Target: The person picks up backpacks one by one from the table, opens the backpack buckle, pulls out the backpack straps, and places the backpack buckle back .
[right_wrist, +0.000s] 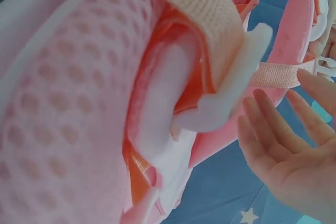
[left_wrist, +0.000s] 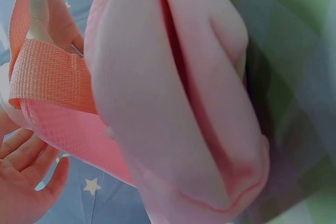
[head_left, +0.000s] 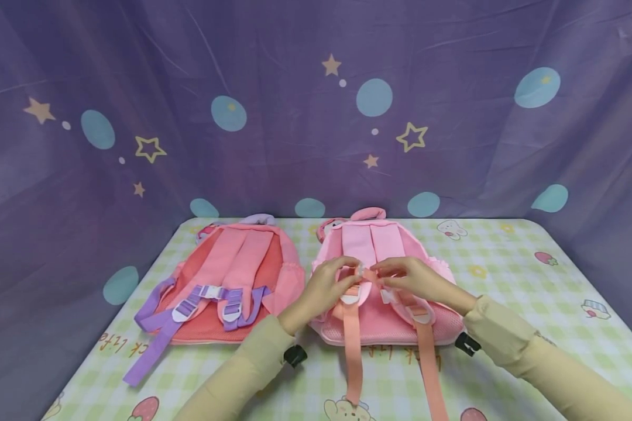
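In the head view, my left hand (head_left: 323,289) pinches a small white buckle piece (head_left: 359,270) above the pink backpack (head_left: 379,332). Opposite it, my right hand (head_left: 418,279) holds a short orange strap (head_left: 370,275) between thumb and index finger. Another white buckle piece (head_left: 387,296) lies just below the right hand. In the right wrist view, the strap (right_wrist: 278,75) reaches a pronged white clip (right_wrist: 325,67), and the right hand's (right_wrist: 294,156) other fingers are spread. The left wrist view shows the left hand (left_wrist: 26,177) beside a looped orange strap (left_wrist: 52,77); its fingertips are hidden.
A coral backpack (head_left: 263,257) with purple straps (head_left: 155,351) and a fastened white buckle (head_left: 210,292) lies to the left. Two long orange straps (head_left: 353,351) hang toward the front of the checkered tabletop (head_left: 532,351). A purple curtain (head_left: 295,164) stands behind.
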A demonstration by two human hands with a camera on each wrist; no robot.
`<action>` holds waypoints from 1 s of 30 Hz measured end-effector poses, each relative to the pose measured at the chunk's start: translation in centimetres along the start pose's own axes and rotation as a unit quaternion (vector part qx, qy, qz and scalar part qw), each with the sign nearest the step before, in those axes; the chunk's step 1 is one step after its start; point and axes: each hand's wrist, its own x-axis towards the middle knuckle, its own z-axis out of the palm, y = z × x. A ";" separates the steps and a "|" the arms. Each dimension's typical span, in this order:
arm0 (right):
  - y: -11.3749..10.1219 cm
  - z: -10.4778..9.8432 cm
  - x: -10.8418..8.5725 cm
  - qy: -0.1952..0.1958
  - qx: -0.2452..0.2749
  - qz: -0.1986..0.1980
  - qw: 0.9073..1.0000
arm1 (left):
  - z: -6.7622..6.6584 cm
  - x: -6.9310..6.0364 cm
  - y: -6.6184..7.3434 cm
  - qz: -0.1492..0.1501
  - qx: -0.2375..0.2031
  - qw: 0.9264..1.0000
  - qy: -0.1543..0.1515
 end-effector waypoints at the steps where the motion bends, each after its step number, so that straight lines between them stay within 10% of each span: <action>1: 0.0 0.0 0.1 -0.003 0.008 -0.002 1.000 | 0.0 0.0 0.0 -0.001 -0.002 1.000 -0.001; 30: -0.1 -0.2 0.7 0.018 0.056 0.076 0.995 | 0.5 -0.2 -0.1 -0.003 -0.002 1.000 -0.001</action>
